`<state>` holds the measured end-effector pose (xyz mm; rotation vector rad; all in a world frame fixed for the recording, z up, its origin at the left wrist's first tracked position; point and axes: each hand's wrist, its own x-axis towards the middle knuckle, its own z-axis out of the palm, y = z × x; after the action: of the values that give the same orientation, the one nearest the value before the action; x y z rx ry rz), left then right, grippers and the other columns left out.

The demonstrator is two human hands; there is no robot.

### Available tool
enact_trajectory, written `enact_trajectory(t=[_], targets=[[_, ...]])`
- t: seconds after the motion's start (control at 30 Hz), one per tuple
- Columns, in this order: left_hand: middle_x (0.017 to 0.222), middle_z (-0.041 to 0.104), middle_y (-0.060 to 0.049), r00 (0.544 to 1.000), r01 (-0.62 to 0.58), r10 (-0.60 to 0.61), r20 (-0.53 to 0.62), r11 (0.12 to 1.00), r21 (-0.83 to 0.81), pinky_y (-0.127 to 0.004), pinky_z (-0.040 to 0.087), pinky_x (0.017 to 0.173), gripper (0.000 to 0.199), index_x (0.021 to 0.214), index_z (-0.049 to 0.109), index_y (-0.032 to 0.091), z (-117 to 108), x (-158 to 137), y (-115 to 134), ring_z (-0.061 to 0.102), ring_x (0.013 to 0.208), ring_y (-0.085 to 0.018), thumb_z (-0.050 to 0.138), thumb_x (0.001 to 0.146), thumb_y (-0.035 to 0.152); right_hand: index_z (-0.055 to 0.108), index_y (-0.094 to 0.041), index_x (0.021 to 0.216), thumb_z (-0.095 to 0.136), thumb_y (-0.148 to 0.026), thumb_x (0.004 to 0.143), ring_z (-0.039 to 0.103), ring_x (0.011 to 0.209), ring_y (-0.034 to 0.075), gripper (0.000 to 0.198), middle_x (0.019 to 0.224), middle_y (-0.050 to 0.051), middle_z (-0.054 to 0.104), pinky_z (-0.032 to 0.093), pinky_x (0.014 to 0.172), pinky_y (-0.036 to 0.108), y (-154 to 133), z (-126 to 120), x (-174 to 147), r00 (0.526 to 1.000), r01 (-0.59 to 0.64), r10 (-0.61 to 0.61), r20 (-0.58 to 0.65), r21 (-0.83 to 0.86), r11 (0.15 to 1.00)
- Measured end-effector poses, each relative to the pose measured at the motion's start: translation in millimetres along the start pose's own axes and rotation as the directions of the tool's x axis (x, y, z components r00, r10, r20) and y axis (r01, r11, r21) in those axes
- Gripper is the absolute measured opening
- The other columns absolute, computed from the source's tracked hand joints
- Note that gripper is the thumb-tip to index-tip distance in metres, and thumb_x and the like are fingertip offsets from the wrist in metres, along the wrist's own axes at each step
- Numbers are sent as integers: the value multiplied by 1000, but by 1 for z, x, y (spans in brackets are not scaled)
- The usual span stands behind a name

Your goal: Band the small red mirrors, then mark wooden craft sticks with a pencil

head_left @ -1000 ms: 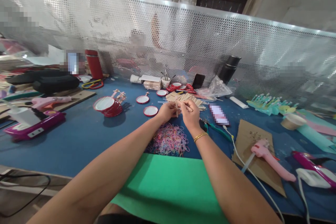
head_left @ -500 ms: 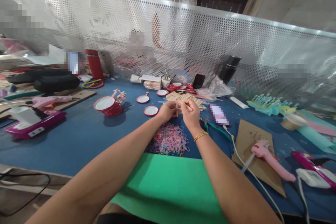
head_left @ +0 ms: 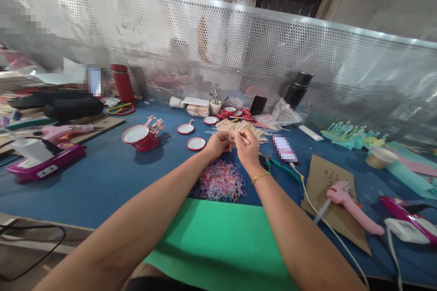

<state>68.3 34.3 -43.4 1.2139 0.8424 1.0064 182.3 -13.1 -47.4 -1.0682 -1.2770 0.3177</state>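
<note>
My left hand (head_left: 219, 145) is closed, fingertips pinching a thin wooden stick (head_left: 230, 142) that stands roughly upright. Against it, my right hand (head_left: 249, 146) is closed too, with a short pale stick lying between thumb and fingers. The fingertips of both hands nearly meet, so how the sticks touch is hard to make out. Just behind them lies a heap of flat wooden sticks (head_left: 259, 136). Below the hands spreads a pile of small coloured rubber bands (head_left: 220, 183). Red-rimmed round pieces (head_left: 196, 144) lie to the left, some of them stacked (head_left: 145, 141).
Pliers (head_left: 285, 171) and a phone (head_left: 284, 148) lie right of my hands. Farther right, a pink glue gun (head_left: 355, 211) rests on cardboard (head_left: 316, 173), with a white cable (head_left: 310, 200) alongside. Green sheeting (head_left: 221, 241) covers my lap. A perforated metal screen (head_left: 153, 41) stands behind.
Both hands stay in nearly the same place with the sticks between them. Only slight finger movement of the right hand shows.
</note>
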Motion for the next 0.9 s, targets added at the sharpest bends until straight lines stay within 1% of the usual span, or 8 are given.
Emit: enact_trajectory(t=[0.17,0.27,0.37,0.47,0.6,0.77,0.9], targets=[[61,65,3,1000,7,-7,-9,1000,-1,-19,52,54,18,80,62,14,1,-1,1,63,56,-10,77,69,11,64,-21,80,57,-39,88,63,79,19,20,81,3,69,49,72,28,4,-1,2,1000,22,-22,-5,-35,999],[62,65,2,1000,6,-6,-4,999,41,-19,53,56,17,78,61,14,1,-2,3,65,60,-11,76,70,12,62,-21,76,57,-39,87,61,72,17,22,75,1,66,47,69,28,3,-4,5,998,23,-27,-48,-86,996],[64,66,1,1000,8,-8,-4,998,59,-21,53,57,13,78,62,14,0,-3,3,65,61,-12,73,72,9,62,-21,74,59,-39,87,59,68,16,23,72,0,65,46,67,27,1,-5,6,997,26,-32,-71,-82,996],[66,67,0,1000,11,-11,-8,999,43,-22,53,57,14,83,64,14,-1,-2,2,65,62,-13,73,72,10,63,-21,77,58,-40,88,62,73,17,23,76,1,67,48,70,28,-2,-4,4,998,48,-50,-36,-51,998],[67,67,0,999,-36,36,21,999,33,-22,53,58,23,83,65,14,-2,1,-3,65,61,-13,81,67,20,64,-21,81,56,-41,90,64,78,18,23,80,2,69,49,74,29,-3,-1,1,998,61,-60,14,-36,998],[65,67,1,998,-47,46,43,998,32,-20,52,54,28,80,65,14,-1,2,-4,61,56,-10,84,63,25,63,-21,79,56,-40,90,64,79,18,23,80,2,69,50,75,29,-2,-1,2,998,63,-63,15,-45,997],[66,67,0,998,-47,47,29,999,18,-21,52,55,28,80,65,14,-2,2,-3,62,58,-11,85,62,24,64,-21,79,57,-40,89,64,78,18,22,80,2,69,50,73,29,-4,-1,3,999,45,-45,-1,-29,999]])
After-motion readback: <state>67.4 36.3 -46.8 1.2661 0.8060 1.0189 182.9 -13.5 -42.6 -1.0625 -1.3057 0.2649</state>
